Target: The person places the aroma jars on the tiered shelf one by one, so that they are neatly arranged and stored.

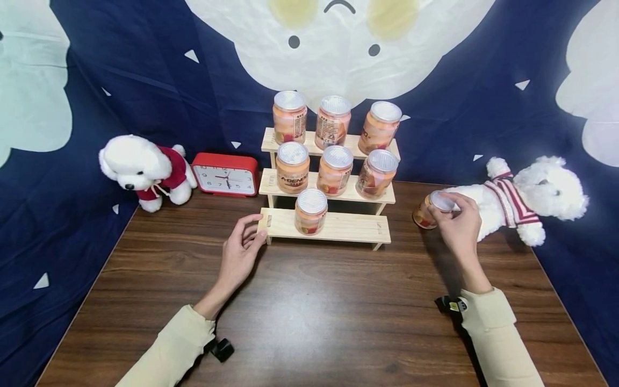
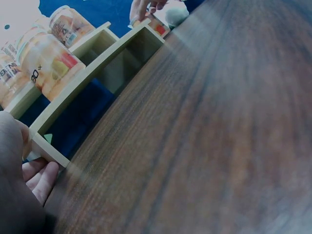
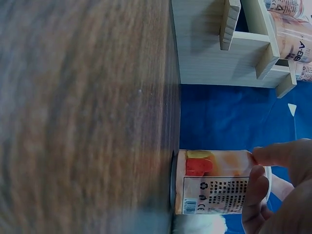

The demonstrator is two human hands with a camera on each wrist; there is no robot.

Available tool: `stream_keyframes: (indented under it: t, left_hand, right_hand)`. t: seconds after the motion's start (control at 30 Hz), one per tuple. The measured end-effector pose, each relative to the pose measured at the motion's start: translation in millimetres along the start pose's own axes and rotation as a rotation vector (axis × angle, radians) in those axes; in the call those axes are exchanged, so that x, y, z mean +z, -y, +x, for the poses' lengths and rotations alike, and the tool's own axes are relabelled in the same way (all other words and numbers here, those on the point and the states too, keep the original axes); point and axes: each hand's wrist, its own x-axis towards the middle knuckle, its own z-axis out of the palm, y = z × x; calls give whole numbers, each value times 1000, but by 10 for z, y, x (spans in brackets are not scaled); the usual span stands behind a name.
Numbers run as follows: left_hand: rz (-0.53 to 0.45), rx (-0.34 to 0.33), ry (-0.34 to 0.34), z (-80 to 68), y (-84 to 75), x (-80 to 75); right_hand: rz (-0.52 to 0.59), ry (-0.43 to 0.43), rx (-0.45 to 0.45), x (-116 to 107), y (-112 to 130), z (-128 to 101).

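Note:
A small three-step wooden display stand [image 1: 350, 227] carries plastic jars with orange-pink fruit labels and silvery lids. Three jars stand on the top step, three on the middle one, and a single jar [image 1: 311, 215] is on the bottom step, left of its middle. My left hand [image 1: 240, 251] holds the left end of the bottom step, its fingers [image 2: 41, 180] bent about the end piece in the left wrist view. To the stand's right, my right hand [image 1: 459, 220] grips another jar [image 3: 214, 183] around its lid; this jar is upright at the tabletop.
A white plush dog [image 1: 140, 166] in red and a red alarm clock [image 1: 225, 174] sit left of the stand. Another white plush toy [image 1: 512, 199] in a striped top lies right of the held jar. Dark blue cloth [image 1: 213, 107] hangs behind the brown wooden table [image 1: 309, 312].

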Motion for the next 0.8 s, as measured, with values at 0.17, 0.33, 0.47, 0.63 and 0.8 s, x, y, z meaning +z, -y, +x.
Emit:
stream_keyframes:
  t: [0.17,0.33,0.47,0.63,0.8]
  left_hand:
    - [-3,-5,4,0,-5,2]
    - [5,-8,3,-2,-3,-3]
    - [9,-13,3,-5,4,-12]
    - [13,-19,3,-7,-2,-21]
    - [6,-24,5,-9,-23,-24]
  right_hand:
    - [2,0,31,-1,-21,-2]
    - [36,-7,37,2,-38,3]
    - [60,-8,42,4,-14,-2]
    - [91,-23,51,5,29,-5]
    - [141,-58,68,-57,158,-19]
